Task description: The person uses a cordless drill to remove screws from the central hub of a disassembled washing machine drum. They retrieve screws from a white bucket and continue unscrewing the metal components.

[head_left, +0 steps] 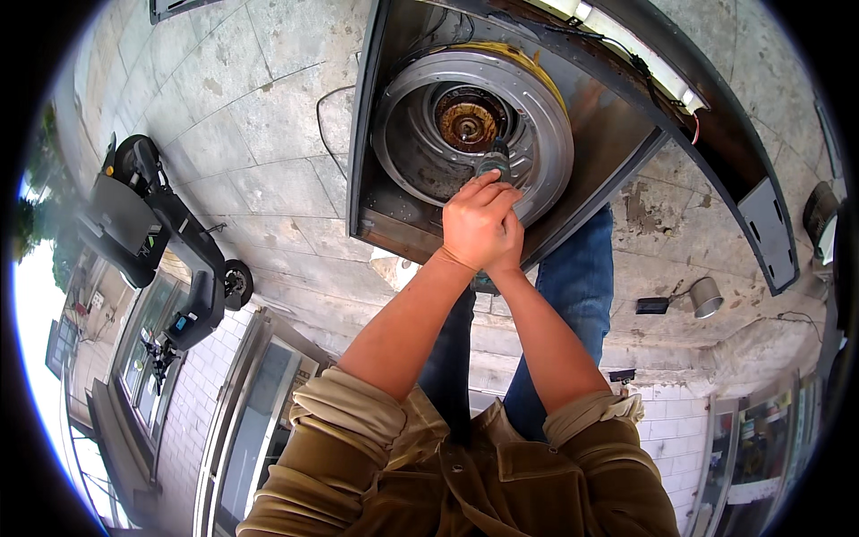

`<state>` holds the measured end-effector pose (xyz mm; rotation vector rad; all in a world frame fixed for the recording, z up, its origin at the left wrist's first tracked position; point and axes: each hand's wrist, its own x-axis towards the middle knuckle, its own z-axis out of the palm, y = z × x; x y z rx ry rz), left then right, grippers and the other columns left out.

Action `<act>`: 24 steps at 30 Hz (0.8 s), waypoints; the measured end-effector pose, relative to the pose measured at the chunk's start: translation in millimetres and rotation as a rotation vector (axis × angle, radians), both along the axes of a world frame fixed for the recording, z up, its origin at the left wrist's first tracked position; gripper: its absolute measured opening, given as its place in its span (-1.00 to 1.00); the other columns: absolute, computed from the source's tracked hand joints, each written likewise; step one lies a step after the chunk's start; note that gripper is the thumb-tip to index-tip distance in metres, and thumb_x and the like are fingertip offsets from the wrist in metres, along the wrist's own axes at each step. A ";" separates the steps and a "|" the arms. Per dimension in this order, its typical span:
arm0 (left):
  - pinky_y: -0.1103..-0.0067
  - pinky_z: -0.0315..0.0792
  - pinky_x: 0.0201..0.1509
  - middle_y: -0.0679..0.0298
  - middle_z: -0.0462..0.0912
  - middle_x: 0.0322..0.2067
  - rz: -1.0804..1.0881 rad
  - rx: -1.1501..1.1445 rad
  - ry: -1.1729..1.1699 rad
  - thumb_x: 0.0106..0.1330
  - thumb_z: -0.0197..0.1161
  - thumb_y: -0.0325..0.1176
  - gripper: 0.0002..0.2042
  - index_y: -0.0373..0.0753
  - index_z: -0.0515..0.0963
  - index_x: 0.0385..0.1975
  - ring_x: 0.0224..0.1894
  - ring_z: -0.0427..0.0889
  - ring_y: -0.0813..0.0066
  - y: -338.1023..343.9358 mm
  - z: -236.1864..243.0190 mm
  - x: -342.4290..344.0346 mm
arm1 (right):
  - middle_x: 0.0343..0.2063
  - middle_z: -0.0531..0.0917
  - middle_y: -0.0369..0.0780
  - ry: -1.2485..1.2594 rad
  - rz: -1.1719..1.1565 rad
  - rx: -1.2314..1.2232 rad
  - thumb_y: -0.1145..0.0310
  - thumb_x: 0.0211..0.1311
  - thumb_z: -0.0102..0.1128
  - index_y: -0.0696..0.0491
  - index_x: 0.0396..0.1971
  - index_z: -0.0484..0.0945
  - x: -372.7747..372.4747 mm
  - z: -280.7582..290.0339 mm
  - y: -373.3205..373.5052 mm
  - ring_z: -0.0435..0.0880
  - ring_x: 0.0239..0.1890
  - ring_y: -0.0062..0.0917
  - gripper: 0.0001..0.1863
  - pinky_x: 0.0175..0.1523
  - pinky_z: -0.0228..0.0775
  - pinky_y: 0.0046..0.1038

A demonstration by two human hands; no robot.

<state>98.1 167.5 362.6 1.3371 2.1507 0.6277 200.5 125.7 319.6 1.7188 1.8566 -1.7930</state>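
Note:
A dark green power drill (494,161) points away from me into a round grey metal drum (398,134). Its tip reaches towards a rusty round hub (467,127) at the drum's centre; whether it touches the hub I cannot tell. My left hand (476,217) is closed over the drill's body from above. Partly behind it, my right hand (512,240) is wrapped around the drill, where its handle is mostly hidden. A bit of the drill's green base shows below my wrists. The drum sits inside an open dark metal cabinet (617,166) on the paving.
A curved dark panel (769,237) with wires runs along the cabinet's right side. A yellow cable bundle (528,63) lies behind the drum. On the paving at right are a metal cylinder (706,297) and a small black box (651,305). A scooter (179,242) stands at left.

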 end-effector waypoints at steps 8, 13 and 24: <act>0.40 0.59 -0.03 0.28 0.71 -0.36 0.023 -0.021 -0.005 -0.12 0.20 -0.55 -0.77 -0.18 0.67 -0.43 -0.09 0.70 0.19 -3.0 3.2 3.0 | -0.10 0.62 0.00 0.045 -0.009 0.024 0.23 0.09 0.27 0.07 -0.13 0.54 -0.3 -7.6 4.7 0.67 -0.27 -0.04 -0.64 -0.24 0.51 -0.12; 0.40 0.59 -0.04 0.28 0.71 -0.36 0.016 0.010 0.006 -0.12 0.19 -0.56 -0.77 -0.17 0.66 -0.43 -0.09 0.70 0.18 2.9 -3.2 -2.8 | -0.13 0.63 0.00 0.025 -0.003 0.015 0.21 0.09 0.27 0.07 -0.13 0.54 -4.2 -5.7 6.5 0.67 -0.28 -0.04 -0.63 -0.26 0.50 -0.12; 0.39 0.59 -0.06 0.27 0.71 -0.37 0.022 0.014 -0.013 -0.12 0.18 -0.57 -0.78 -0.19 0.65 -0.43 -0.11 0.70 0.15 6.3 -2.5 0.7 | -0.20 0.65 -0.04 0.056 -0.017 0.076 0.20 0.10 0.26 0.07 -0.15 0.53 1.7 -12.2 3.0 0.68 -0.30 -0.07 -0.64 -0.29 0.50 -0.14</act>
